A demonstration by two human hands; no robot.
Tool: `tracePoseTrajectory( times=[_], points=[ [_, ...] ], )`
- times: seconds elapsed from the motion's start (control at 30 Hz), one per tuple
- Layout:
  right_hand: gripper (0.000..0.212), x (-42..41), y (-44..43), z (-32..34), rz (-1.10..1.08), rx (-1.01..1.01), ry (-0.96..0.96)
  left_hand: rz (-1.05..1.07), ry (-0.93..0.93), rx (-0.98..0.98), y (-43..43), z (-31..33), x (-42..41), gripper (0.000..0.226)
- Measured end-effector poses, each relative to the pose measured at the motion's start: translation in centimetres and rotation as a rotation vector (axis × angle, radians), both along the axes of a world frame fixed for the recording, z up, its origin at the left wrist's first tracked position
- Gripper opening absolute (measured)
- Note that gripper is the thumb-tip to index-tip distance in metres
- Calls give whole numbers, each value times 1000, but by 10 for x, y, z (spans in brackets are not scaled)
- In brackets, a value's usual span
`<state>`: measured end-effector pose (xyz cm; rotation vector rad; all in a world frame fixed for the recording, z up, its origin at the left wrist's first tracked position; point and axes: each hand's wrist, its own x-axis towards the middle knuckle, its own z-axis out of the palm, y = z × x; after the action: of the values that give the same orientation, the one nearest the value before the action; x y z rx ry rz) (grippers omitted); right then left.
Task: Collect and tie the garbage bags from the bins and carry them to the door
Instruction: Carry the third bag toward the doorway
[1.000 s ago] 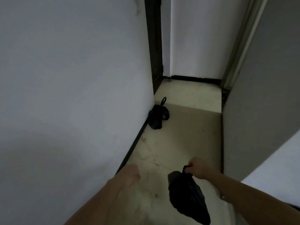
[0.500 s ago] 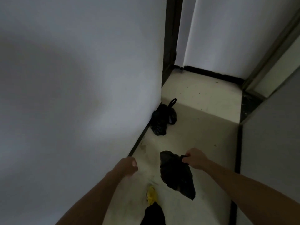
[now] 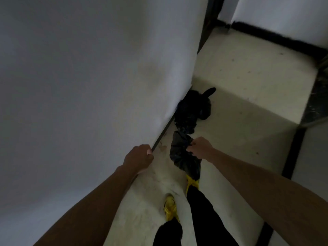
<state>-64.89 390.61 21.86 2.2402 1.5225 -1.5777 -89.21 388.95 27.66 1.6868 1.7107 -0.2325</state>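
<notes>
Head view shows you in a narrow corridor, its white wall (image 3: 88, 86) hard on your left. One black garbage bag (image 3: 192, 110) lies on the floor (image 3: 239, 121) against that wall's base, probably the drop spot near the door. Your right hand (image 3: 199, 148) reaches forward, closed on the knotted top of a second bag (image 3: 182, 155) that hangs above your yellow shoes (image 3: 170, 206). Your left hand (image 3: 140, 157) is curled into a loose fist, empty, close beside the wall.
</notes>
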Motion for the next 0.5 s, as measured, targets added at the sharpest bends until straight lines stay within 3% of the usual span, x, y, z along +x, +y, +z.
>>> tracePoseTrajectory(
  times=[0.27, 0.4, 0.5],
  points=[
    [35, -2, 120, -130, 36, -10, -61, 122, 7, -107, 67, -111, 22, 20],
    [26, -5, 137, -202, 30, -60, -65, 112, -13, -177, 81, -168, 29, 34],
    [23, -9, 138, -262, 80, -142, -39, 97, 17, -230, 87, -219, 23, 25]
  ],
)
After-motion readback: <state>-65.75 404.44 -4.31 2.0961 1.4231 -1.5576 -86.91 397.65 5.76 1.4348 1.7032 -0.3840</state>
